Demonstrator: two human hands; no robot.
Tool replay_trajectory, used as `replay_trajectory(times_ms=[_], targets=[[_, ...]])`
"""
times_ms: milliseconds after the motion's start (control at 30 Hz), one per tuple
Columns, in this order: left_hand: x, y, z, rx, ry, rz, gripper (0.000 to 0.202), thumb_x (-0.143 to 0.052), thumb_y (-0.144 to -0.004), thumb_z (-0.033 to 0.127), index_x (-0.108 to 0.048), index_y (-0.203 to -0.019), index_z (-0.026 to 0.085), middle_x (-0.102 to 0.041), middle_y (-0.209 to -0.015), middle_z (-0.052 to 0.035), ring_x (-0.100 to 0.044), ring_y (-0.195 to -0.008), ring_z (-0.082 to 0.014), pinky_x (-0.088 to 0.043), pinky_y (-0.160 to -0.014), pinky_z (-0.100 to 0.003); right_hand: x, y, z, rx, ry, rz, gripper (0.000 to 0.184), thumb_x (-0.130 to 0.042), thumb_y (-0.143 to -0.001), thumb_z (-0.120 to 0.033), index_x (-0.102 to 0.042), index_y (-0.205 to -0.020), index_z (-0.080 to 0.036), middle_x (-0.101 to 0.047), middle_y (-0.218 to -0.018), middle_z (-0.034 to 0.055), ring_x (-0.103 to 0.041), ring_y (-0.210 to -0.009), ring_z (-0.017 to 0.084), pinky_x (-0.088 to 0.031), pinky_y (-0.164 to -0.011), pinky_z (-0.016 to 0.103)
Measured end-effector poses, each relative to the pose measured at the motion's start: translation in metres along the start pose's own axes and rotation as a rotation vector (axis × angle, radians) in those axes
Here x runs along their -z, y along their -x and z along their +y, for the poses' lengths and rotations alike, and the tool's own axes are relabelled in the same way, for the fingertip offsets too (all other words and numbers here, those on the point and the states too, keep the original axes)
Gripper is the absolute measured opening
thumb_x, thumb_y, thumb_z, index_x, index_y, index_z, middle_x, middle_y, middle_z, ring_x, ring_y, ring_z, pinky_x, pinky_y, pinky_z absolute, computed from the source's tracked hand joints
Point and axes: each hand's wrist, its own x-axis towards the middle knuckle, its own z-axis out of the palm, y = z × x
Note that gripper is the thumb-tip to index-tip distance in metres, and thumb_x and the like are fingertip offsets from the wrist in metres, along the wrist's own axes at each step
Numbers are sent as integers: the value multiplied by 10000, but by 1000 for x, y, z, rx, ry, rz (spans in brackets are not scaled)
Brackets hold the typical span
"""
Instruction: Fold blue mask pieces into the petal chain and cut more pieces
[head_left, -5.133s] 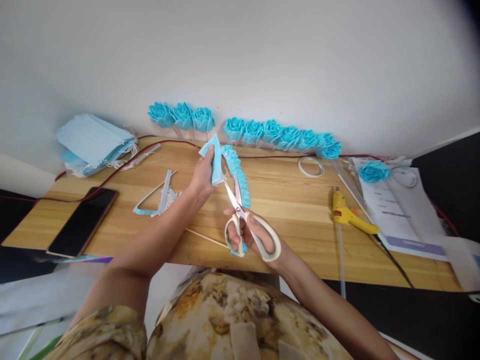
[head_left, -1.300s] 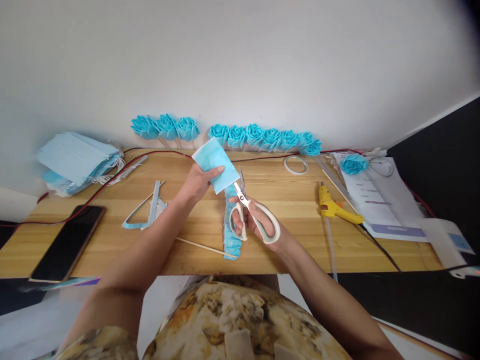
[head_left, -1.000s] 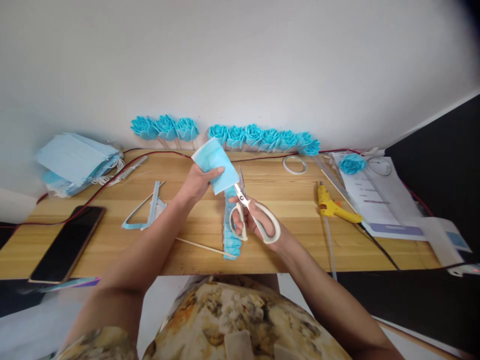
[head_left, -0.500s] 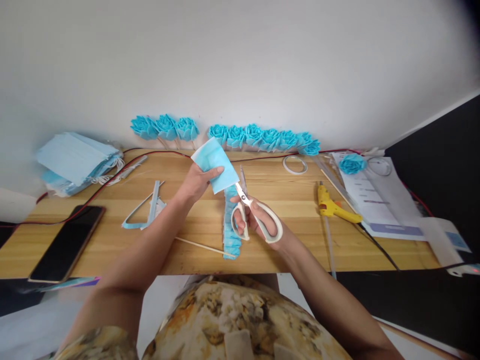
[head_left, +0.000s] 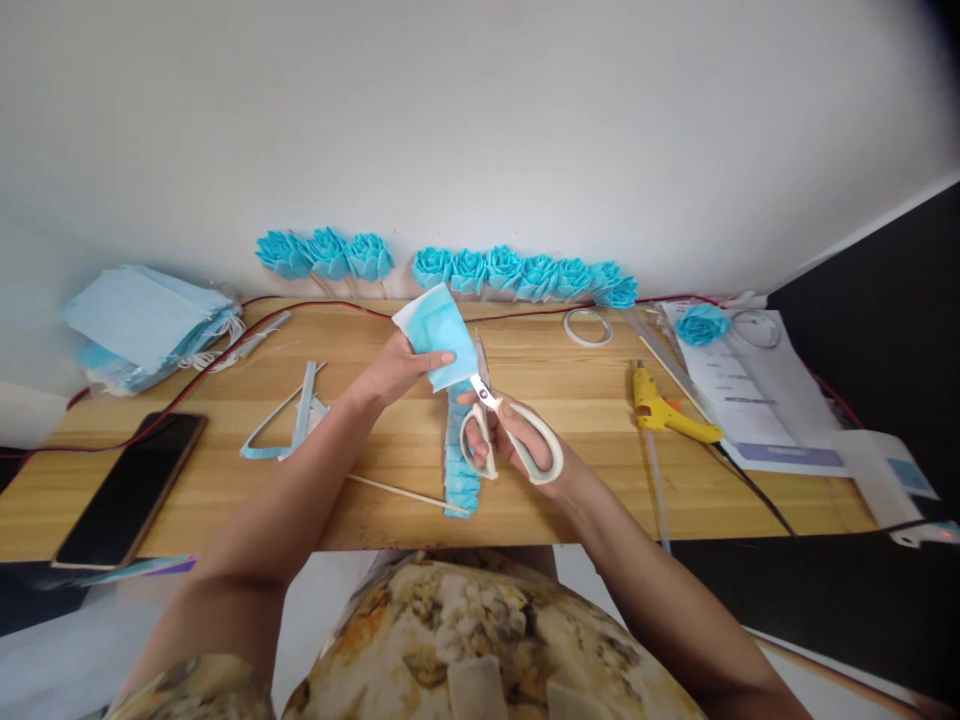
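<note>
Pinched in my left hand [head_left: 401, 370] is a piece of blue face-mask fabric [head_left: 442, 335], tilted, with a white edge. My right hand [head_left: 506, 440] has its fingers through the loops of white-handled scissors [head_left: 540, 450]. The blades are spread, and the fabric's right edge lies at or between them; I cannot tell how deep. Below my hands, a strip of overlapping blue folded pieces [head_left: 460, 480] lies on the table, partly hidden by the fabric and scissors. A thin wooden stick [head_left: 397, 490] touches its near end.
Blue fabric roses [head_left: 502, 268] line the wall. At left are a stack of masks [head_left: 142, 315], a phone [head_left: 131, 490] and cut trimmings [head_left: 302, 410]. Rightward lie a tape ring [head_left: 587, 328], a yellow glue gun [head_left: 667, 410], papers [head_left: 787, 440] and another rose [head_left: 703, 325].
My left hand has shifted slightly right and turned the fabric, bringing its right edge to the scissor blades. My right hand stays almost in place, still holding the scissors.
</note>
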Motion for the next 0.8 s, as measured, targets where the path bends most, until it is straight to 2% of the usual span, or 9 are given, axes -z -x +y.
replay_trajectory(times_ms=[100, 233, 433, 567, 800], targets=[[0, 0, 0, -24, 3, 12, 560, -947, -553, 269, -645, -1010, 152, -706, -874, -31, -662, -737, -157, -552, -719, -304, 1, 1, 0, -3, -6, -11, 533, -603, -884, -629, -606, -1182, -188, -594, -766, 3, -558, -615, 130, -460, -550, 266], [-2, 2, 2, -55, -14, -31, 532, -934, -576, 291, -663, -1017, 168, -695, -898, -23, -650, -750, -148, -548, -718, -285, 2, 4, -1, 15, -40, -45, 520, -581, -903, -616, -596, -1199, -189, -602, -808, 18, -568, -661, 140, -466, -581, 278], [-5, 8, 6, -20, -47, -83, 689, -944, -548, 300, -655, -1166, 204, -705, -959, -36, -667, -792, -178, -548, -725, -298, 2, 4, -3, 33, -18, -82, 519, -578, -902, -621, -601, -1191, -190, -608, -835, 34, -555, -689, 150, -471, -611, 290], [-4, 7, 7, -28, -33, -64, 693, -939, -559, 320, -649, -1177, 201, -702, -929, -33, -672, -784, -184, -548, -724, -315, 3, 4, -4, 45, -6, -85, 522, -560, -911, -623, -599, -1206, -194, -612, -862, 45, -558, -709, 155, -470, -615, 292], [0, 5, 9, -26, -35, -52, 694, -942, -557, 320, -647, -1176, 212, -705, -931, -31, -669, -762, -175, -565, -703, -304, 6, 7, -7, 49, 20, -113, 536, -533, -924, -625, -595, -1235, -193, -581, -779, 32, -547, -689, 167, -467, -586, 295]])
